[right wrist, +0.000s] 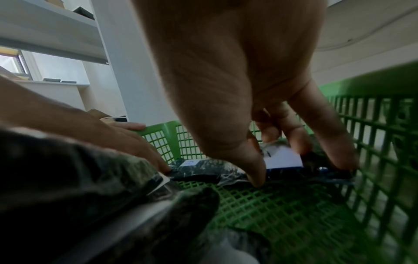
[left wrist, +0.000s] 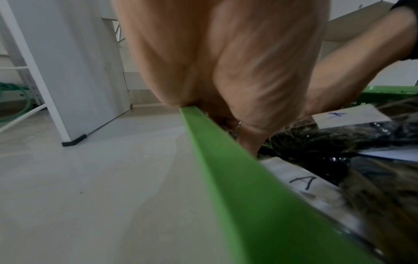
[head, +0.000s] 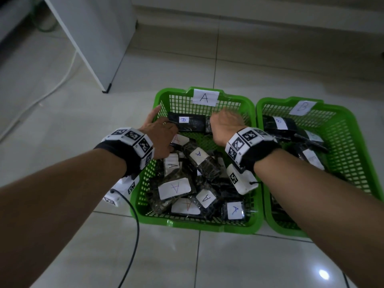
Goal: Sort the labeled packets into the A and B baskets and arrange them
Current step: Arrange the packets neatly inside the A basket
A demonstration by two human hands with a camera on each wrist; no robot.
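Observation:
Basket A (head: 187, 224), green with a paper "A" tag (head: 205, 97), holds several dark packets with white A labels, heaped at its near end. Basket B (head: 353, 125) stands to its right with several B packets. At the far end of basket A lie two packets side by side. My right hand (head: 226, 121) reaches down on the right one; in the right wrist view its thumb (right wrist: 255, 176) and fingers (right wrist: 339, 157) pinch that packet (right wrist: 282, 159). My left hand (head: 164, 132) lies over the left rim, straight fingers (right wrist: 144, 151) touching the end of the left packet (head: 186, 121).
Both baskets stand on a pale tiled floor. A white cabinet (head: 93, 48) stands at the back left with a black foot near basket A's corner. A black cable (head: 133, 235) trails from my left wrist across the floor, and a white cable (head: 62, 80) runs along the left.

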